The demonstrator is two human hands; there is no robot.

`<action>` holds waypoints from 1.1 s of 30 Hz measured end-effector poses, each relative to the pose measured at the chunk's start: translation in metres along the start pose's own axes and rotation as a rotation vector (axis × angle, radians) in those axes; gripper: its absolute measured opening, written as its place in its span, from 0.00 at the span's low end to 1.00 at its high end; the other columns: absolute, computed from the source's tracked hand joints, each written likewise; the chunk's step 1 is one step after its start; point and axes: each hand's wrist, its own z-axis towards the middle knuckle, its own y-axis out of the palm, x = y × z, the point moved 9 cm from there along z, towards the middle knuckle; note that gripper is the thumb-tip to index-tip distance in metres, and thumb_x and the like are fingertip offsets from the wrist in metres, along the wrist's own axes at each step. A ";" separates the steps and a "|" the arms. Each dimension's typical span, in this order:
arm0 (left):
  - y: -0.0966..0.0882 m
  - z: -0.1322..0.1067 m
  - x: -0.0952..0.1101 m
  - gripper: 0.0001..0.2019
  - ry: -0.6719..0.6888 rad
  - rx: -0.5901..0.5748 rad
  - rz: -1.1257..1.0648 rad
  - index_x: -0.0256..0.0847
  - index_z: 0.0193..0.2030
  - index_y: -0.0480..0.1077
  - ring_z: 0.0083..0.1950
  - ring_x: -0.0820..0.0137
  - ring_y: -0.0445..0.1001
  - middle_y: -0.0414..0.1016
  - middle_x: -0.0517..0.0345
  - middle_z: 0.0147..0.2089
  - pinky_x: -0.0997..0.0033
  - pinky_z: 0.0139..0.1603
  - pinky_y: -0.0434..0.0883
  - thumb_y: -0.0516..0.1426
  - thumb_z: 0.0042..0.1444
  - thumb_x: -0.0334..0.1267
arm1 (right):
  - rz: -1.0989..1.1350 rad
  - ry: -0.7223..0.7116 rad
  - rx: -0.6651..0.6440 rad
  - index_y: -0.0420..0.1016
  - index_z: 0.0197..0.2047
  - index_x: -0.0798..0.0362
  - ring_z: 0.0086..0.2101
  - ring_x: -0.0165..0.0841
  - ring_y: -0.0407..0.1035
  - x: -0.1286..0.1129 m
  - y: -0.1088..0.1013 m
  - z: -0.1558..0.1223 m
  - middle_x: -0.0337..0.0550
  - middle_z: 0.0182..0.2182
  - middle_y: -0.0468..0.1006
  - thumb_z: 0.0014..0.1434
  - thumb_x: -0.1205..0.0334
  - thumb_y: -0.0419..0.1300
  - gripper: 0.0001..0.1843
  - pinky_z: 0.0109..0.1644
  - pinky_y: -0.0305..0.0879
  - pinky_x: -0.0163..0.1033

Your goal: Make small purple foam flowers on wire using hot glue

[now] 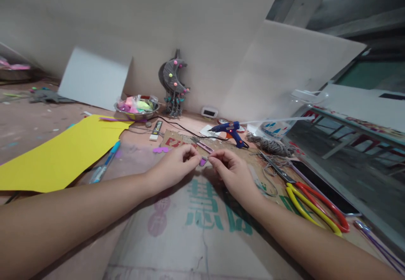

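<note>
Over a printed cardboard sheet, a small purple piece with a greyish upper edge sits between my two hands. The fingers of my left hand are pinched at its left side. My right hand is closed in a pinch at its right edge. What the piece is made of is too small to tell. Just beyond the fingertips lies a craft knife. A purple scalloped cutout rests left of it, near my left wrist.
A blue glue gun, its light red, stands behind my hands. Scissors, a phone and grey yarn lie right. Yellow sheet and blue pen lie left. Behind are a bowl and a moon ornament.
</note>
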 end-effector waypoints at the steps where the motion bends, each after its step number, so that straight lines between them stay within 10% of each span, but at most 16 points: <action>1: 0.000 0.000 0.000 0.07 0.002 0.001 0.000 0.40 0.30 0.65 0.21 0.76 0.61 0.65 0.64 0.22 0.78 0.22 0.57 0.52 0.54 0.41 | -0.004 0.000 0.002 0.71 0.33 0.52 0.21 0.28 0.61 0.000 0.000 0.000 0.36 0.20 0.68 0.56 0.52 0.56 0.12 0.24 0.57 0.33; 17: 0.002 0.004 -0.007 0.09 -0.033 -0.023 -0.126 0.40 0.29 0.63 0.20 0.78 0.56 0.60 0.68 0.20 0.79 0.21 0.55 0.52 0.55 0.42 | 0.146 -0.111 0.034 0.61 0.51 0.50 0.27 0.27 0.63 -0.011 -0.005 0.000 0.39 0.33 0.69 0.59 0.53 0.54 0.19 0.28 0.61 0.33; 33: 0.001 0.004 -0.003 0.08 0.002 -0.021 -0.085 0.39 0.30 0.62 0.21 0.78 0.57 0.60 0.67 0.21 0.79 0.24 0.57 0.51 0.55 0.41 | -0.132 -0.171 -0.078 0.76 0.34 0.54 0.34 0.32 0.68 -0.019 0.005 0.001 0.42 0.32 0.74 0.56 0.59 0.57 0.09 0.37 0.62 0.37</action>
